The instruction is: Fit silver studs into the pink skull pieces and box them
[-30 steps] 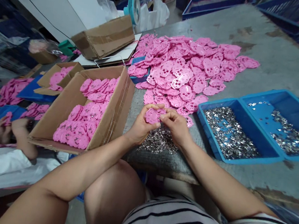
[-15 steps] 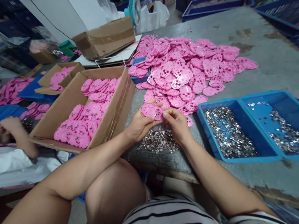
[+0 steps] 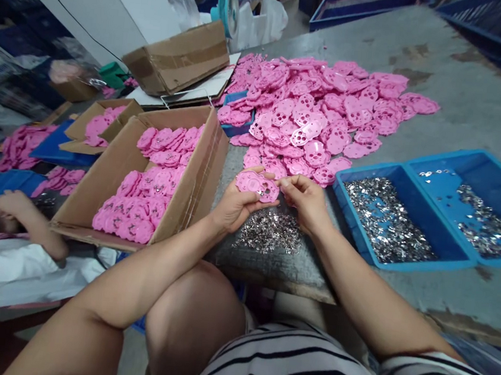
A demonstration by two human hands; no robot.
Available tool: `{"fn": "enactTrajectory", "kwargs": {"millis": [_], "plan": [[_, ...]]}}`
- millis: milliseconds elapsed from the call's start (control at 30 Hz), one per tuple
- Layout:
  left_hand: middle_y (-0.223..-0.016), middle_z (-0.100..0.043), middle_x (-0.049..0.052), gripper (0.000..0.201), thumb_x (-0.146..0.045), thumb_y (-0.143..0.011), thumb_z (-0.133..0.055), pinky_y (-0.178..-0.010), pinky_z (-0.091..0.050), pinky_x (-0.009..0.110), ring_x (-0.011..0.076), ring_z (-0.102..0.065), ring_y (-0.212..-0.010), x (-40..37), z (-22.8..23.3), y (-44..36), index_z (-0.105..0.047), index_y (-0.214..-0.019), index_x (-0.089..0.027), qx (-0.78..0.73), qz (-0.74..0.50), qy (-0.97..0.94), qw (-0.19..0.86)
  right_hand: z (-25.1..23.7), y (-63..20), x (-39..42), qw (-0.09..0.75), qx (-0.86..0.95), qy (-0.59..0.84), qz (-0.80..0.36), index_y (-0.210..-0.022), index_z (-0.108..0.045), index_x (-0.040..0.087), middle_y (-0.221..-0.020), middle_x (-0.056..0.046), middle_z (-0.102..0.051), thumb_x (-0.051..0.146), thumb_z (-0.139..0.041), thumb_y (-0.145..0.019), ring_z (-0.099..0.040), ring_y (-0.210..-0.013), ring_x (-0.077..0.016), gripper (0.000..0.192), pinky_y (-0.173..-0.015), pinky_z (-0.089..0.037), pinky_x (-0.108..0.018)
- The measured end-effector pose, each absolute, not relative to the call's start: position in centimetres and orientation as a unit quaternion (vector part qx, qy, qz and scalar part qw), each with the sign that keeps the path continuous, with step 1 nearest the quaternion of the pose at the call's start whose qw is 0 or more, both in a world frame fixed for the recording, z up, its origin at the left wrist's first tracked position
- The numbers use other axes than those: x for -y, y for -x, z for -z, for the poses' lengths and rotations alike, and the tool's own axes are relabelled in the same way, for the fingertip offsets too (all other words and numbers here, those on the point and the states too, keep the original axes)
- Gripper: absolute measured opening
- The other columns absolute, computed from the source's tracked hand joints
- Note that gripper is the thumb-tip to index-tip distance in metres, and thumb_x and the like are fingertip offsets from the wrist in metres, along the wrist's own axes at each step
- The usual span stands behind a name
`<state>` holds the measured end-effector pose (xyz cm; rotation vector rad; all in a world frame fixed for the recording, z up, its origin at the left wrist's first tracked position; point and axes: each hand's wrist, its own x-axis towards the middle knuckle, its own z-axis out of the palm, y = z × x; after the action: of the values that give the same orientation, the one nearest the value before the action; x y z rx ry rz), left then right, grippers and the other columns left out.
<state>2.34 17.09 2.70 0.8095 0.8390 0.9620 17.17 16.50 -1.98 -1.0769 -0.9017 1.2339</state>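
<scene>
My left hand [image 3: 233, 206] grips a pink plastic plate with holes [image 3: 257, 185], held flat above the table's front edge. My right hand [image 3: 306, 202] is closed, its fingertips pinched at the plate's right edge on something too small to make out. Under both hands lies a small heap of silvery metal bits [image 3: 270, 232]. A large pile of loose pink plates [image 3: 317, 108] spreads beyond the hands. To the left an open cardboard box [image 3: 197, 182] holds rows of pink plates.
A blue two-part tray [image 3: 402, 167] with metal bits stands at the right. Behind the box sit a second cardboard box [image 3: 178, 60], a smaller carton [image 3: 100, 124] and a small fan [image 3: 228, 9]. Another person's hand [image 3: 15, 207] rests low at the left. Blue crates line the far side.
The pink plate has tipped from nearly upright to flat in my left hand. My right fingertips moved to its right edge. The other person's hands have dropped lower.
</scene>
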Motion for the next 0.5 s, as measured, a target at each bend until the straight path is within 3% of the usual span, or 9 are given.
{"fn": "enactTrajectory", "kwargs": {"millis": [100,200,333,433,500], "plan": [[-0.110,-0.067,0.008,0.056,0.000,-0.059,-0.060,-0.092,-0.057,0.055,0.0317,-0.062,-0.115,-17.2,-2.8,-2.3,-0.051,-0.111,-0.019,-0.384,-0.439,-0.367,0.725,2.3,-17.7,-16.9,0.579,0.408,0.480,-0.518,-0.071,-0.058,0.022,-0.058,0.005,-0.050,0.041,-0.068,-0.073,-0.038,-0.051,-0.0105,0.022,-0.053,-0.032,-0.028],[-0.109,-0.068,0.008,0.058,0.000,-0.058,-0.059,-0.088,-0.059,0.050,0.0299,-0.064,-0.110,-17.3,-2.8,-2.3,-0.049,-0.112,-0.019,-0.391,-0.441,-0.372,0.718,2.3,-18.5,-17.2,0.510,0.483,0.536,-0.469,-0.072,-0.058,0.022,-0.059,0.003,-0.053,0.027,-0.064,-0.078,-0.043,-0.054,-0.0127,0.010,-0.054,-0.035,-0.029],[-0.109,-0.069,0.007,0.061,-0.001,-0.058,-0.058,-0.083,-0.061,0.045,0.0277,-0.067,-0.104,-17.5,-3.0,-2.1,-0.048,-0.115,-0.020,-0.402,-0.453,-0.376,0.702,1.8,-19.1,-16.9,0.300,0.679,0.613,-0.269,-0.080,-0.067,0.022,-0.080,-0.005,-0.066,0.015,-0.061,-0.078,-0.055,-0.074,-0.0196,0.009,-0.062,-0.037,-0.032],[-0.104,-0.070,0.009,0.049,-0.003,-0.059,-0.057,-0.082,-0.061,0.045,0.0283,-0.067,-0.102,-17.6,-3.0,-1.9,-0.054,-0.106,-0.017,-0.415,-0.461,-0.374,0.689,1.3,-18.9,-16.5,0.146,0.774,0.602,-0.128,-0.086,-0.072,0.020,-0.093,-0.012,-0.066,0.016,-0.056,-0.082,-0.054,-0.088,-0.0251,0.017,-0.065,-0.036,-0.034],[-0.101,-0.071,0.010,0.041,-0.004,-0.060,-0.056,-0.082,-0.061,0.046,0.0284,-0.067,-0.101,-17.8,-2.8,-1.7,-0.057,-0.099,-0.016,-0.420,-0.458,-0.371,0.690,1.2,-18.6,-16.5,0.095,0.801,0.586,-0.084,-0.085,-0.073,0.020,-0.093,-0.014,-0.064,0.018,-0.054,-0.085,-0.052,-0.090,-0.0265,0.019,-0.066,-0.036,-0.035]]}}
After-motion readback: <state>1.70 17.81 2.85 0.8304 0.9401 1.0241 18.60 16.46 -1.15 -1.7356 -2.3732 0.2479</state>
